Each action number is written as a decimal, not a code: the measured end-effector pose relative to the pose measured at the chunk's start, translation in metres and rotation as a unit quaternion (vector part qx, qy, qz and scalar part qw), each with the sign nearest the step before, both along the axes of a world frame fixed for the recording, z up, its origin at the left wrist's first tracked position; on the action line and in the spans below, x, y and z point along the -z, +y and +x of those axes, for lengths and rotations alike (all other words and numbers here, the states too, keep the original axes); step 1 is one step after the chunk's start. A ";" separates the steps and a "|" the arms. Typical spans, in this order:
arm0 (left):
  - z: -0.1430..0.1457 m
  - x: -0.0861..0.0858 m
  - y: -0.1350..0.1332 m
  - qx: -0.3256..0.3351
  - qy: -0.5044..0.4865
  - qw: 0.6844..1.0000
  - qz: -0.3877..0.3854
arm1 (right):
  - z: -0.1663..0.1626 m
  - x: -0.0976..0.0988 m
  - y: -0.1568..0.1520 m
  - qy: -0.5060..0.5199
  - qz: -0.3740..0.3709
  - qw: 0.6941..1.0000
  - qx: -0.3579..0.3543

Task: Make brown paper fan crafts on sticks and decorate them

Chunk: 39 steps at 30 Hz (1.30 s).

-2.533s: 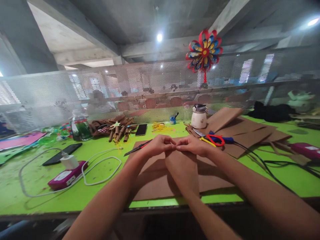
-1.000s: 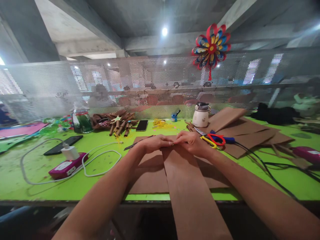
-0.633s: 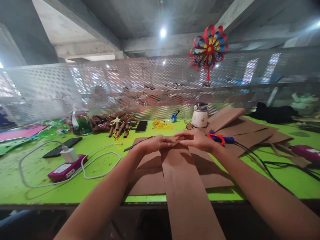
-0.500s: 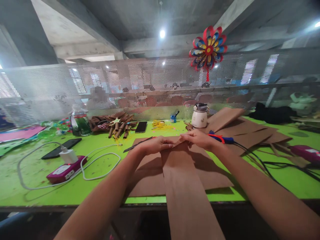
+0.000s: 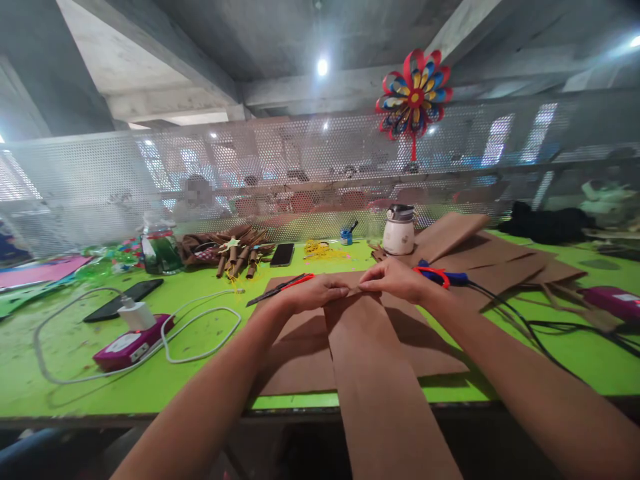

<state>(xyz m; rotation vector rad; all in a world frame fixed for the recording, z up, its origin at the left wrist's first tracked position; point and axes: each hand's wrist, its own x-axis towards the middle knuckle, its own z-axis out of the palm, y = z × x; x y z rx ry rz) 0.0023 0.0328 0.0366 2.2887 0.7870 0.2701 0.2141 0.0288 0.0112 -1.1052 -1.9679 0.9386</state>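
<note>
A long strip of brown paper (image 5: 385, 373) runs from between my hands over the table's front edge towards me. My left hand (image 5: 317, 293) is closed at the left corner of its far end, thumb pressed on the paper. With thumb and fingers pinched, my right hand (image 5: 393, 279) grips the same far edge, which looks folded or rolled in a narrow band. Wider brown paper sheets (image 5: 300, 367) lie flat beneath the strip. Scissors with red handles (image 5: 283, 289) rest just beyond my left wrist. By my right wrist lies a blue-handled tool with a cord (image 5: 453, 278), probably a glue gun.
On the left are a purple power socket (image 5: 133, 343) with a white charger and cable, and a dark phone (image 5: 125, 300). Rolled brown paper pieces (image 5: 240, 257), another phone (image 5: 283, 255), a white flask (image 5: 399, 232) and stacked brown paper (image 5: 500, 263) stand farther back.
My right fingers have shifted along the far edge and now pinch it with the fingertips. The edge lies flatter, and the strip has swung slightly right.
</note>
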 end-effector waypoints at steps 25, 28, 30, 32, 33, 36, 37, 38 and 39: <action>0.003 0.013 0.004 0.007 0.062 0.977 0.206 | 0.004 -0.005 -0.003 -0.121 0.140 0.982 -0.038; 0.004 0.013 0.004 -0.010 0.071 0.969 0.235 | 0.005 -0.004 -0.002 -0.120 0.136 0.983 -0.033; 0.006 0.014 0.003 -0.019 0.071 0.965 0.251 | 0.006 -0.003 0.000 -0.118 0.118 0.986 -0.030; 0.008 0.014 0.001 -0.027 0.073 0.962 0.261 | 0.007 -0.002 0.001 -0.115 0.097 0.988 -0.028; 0.008 0.014 0.000 -0.031 0.075 0.961 0.264 | 0.007 -0.002 0.002 -0.114 0.090 0.989 -0.031; 0.008 0.013 -0.004 -0.027 0.078 0.965 0.247 | 0.008 -0.001 0.003 -0.118 0.088 0.988 -0.054; 0.007 0.012 -0.005 -0.016 0.077 0.971 0.224 | 0.008 -0.001 0.003 -0.122 0.088 0.986 -0.065; 0.007 0.012 -0.006 -0.003 0.075 0.978 0.195 | 0.008 -0.001 0.002 -0.128 0.087 0.985 -0.077; 0.007 0.012 -0.007 0.010 0.071 0.984 0.163 | 0.008 -0.001 0.002 -0.134 0.087 0.983 -0.088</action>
